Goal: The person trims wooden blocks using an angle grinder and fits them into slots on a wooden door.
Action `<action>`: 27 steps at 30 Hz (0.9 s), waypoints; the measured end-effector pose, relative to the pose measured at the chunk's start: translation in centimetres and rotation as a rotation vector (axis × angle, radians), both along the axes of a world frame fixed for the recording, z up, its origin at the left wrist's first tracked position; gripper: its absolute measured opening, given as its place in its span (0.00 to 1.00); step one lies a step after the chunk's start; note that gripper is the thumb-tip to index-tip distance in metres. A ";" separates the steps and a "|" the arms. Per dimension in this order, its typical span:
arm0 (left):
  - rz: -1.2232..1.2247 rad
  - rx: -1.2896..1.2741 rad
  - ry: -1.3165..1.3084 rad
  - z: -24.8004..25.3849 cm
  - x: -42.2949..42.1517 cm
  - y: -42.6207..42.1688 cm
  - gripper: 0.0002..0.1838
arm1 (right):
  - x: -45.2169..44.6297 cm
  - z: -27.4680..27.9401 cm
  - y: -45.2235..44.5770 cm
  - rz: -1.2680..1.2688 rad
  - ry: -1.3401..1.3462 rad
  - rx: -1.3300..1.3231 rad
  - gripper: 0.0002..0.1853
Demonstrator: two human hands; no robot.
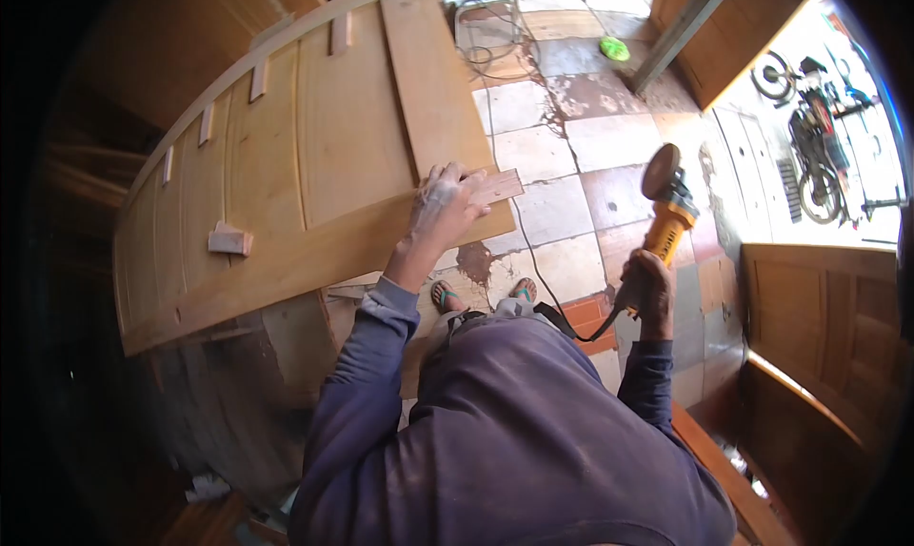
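A large light-wood panelled door (pixel 352 118) lies flat on the left. Near its right corner, my left hand (pixel 444 203) rests on a small wood strip (pixel 499 186) that juts past the door's edge, fingers bent over it. My right hand (pixel 649 284) is wrapped round the body of a yellow angle grinder (pixel 669 224), held upright away from the door. The grinder's round brown disc (pixel 661 171) points up and touches nothing. Several small wood pieces lie on the door, one of them a short block (pixel 230 240) near the front edge.
A black cord (pixel 543 281) runs over the tiled floor (pixel 538 208) near my sandalled feet. At the back are a coiled cable (pixel 493 62), a green round object (pixel 614 48) and a post (pixel 681 37). Wooden panels (pixel 809 298) stand right; motorcycles (pixel 817 146) are outside.
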State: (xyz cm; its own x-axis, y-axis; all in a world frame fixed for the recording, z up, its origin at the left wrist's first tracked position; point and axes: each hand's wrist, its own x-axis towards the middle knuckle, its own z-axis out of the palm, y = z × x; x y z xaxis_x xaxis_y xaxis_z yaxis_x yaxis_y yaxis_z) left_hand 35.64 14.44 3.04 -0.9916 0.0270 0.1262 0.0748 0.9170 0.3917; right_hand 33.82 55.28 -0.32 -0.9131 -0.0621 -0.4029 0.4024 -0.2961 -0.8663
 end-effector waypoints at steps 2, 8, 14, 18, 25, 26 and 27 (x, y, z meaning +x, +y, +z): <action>0.003 0.002 0.053 -0.1 0.3 1.3 0.30 | 0.2 0.2 -0.4 0.042 0.000 0.040 0.18; 0.061 0.126 0.294 -3.3 2.3 1.4 0.29 | 1.7 1.0 -3.0 0.177 -0.006 0.179 0.25; 0.088 0.233 0.289 -3.7 3.0 0.8 0.28 | 3.0 2.4 -5.7 0.372 0.082 0.577 0.35; 0.055 0.256 0.297 -3.6 3.0 0.6 0.27 | 3.0 4.4 -7.1 0.449 0.148 0.727 0.37; 0.052 0.308 0.303 -3.4 3.0 0.5 0.26 | 2.3 8.4 -9.5 0.521 0.218 0.987 0.36; 0.051 0.322 0.301 -3.3 2.9 0.7 0.26 | 2.0 8.6 -9.4 0.538 0.205 1.013 0.37; 0.050 0.335 0.300 -3.4 2.9 0.6 0.26 | 1.9 8.7 -9.6 0.555 0.194 1.039 0.37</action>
